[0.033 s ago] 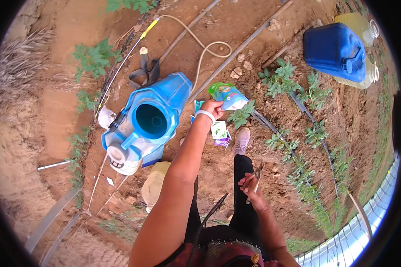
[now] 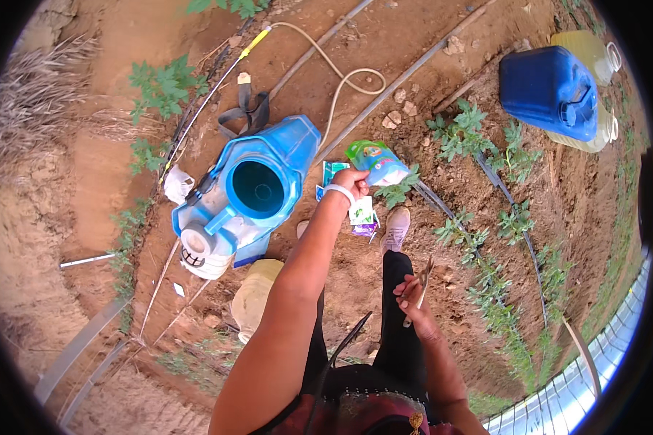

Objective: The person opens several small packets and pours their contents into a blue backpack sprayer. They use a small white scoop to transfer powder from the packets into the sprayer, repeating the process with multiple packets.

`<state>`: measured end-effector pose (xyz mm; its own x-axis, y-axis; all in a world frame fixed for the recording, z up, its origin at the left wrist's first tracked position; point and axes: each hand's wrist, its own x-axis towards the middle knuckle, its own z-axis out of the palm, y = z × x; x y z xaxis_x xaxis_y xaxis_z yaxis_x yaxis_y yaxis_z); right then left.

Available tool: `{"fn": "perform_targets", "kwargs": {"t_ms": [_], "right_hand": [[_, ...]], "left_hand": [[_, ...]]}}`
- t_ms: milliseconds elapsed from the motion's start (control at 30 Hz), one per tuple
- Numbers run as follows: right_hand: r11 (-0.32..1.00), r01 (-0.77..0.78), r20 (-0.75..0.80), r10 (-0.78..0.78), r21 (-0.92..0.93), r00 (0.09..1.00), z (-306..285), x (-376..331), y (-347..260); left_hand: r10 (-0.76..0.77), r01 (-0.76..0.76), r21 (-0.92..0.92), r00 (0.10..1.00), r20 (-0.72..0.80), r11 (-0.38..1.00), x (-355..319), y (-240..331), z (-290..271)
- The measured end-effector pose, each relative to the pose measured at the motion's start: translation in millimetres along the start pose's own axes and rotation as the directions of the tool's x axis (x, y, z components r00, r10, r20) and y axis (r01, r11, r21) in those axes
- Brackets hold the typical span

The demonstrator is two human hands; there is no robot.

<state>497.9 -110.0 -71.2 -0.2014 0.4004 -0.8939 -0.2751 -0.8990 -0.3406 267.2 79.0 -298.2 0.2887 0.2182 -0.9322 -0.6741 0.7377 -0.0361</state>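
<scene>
My left hand (image 2: 352,182) is closed on the lower edge of a green-and-blue pouch (image 2: 379,162), held above the soil beside a leafy plant. Under that hand, a few small packets (image 2: 362,210) in green, white and purple lie by my shoe. To the left rests a blue knapsack sprayer (image 2: 286,148), its round filling mouth uncovered. Over my right thigh, my right hand (image 2: 411,293) grips a slim tool (image 2: 422,290) with a forked tip and a pale handle; its exact kind is unclear.
A blue jerrycan (image 2: 548,90) stands at the far right against yellowish jugs (image 2: 584,54). A yellow-handled spray wand (image 2: 254,43) with its hose lies beyond the sprayer. Leafy plants (image 2: 461,134) grow along drip lines. A yellowish container (image 2: 256,293) sits near my left arm.
The view has shifted slightly, so the sprayer and jerrycan appear a little farther right. Both hands keep their holds on the pouch and the tool.
</scene>
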Motion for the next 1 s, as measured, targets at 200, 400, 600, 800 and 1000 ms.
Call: {"fn": "perform_targets", "kwargs": {"t_ms": [200,400,600,800,1000], "right_hand": [[0.577,0.314,0.101,-0.370,-0.754,0.924,73.1,5.4,-55.0],[-0.265,0.559,0.616,-0.424,-0.785,0.664,218.9,20.5,-84.4],[-0.451,0.607,0.753,-0.319,-0.654,0.575,350.4,77.7,-37.3],[-0.600,0.449,0.688,-0.250,-0.662,0.681,406.9,133.9,-0.3],[-0.638,0.442,0.715,-0.257,-0.631,0.650,406.9,137.1,-7.1]], "left_hand": [[-0.075,0.085,-0.173,0.995,0.064,0.981,-107.4,-48.7,-76.8],[-0.067,0.056,-0.299,0.997,-0.029,0.953,-185.8,-93.6,-163.3],[-0.006,0.029,-0.360,0.998,0.065,0.932,-249.8,-104.5,-216.6],[0.056,-0.028,-0.444,0.997,0.049,0.895,-283.4,-107.7,-243.5],[0.060,0.026,-0.400,0.978,0.200,0.916,-296.6,-107.6,-245.2]]}}
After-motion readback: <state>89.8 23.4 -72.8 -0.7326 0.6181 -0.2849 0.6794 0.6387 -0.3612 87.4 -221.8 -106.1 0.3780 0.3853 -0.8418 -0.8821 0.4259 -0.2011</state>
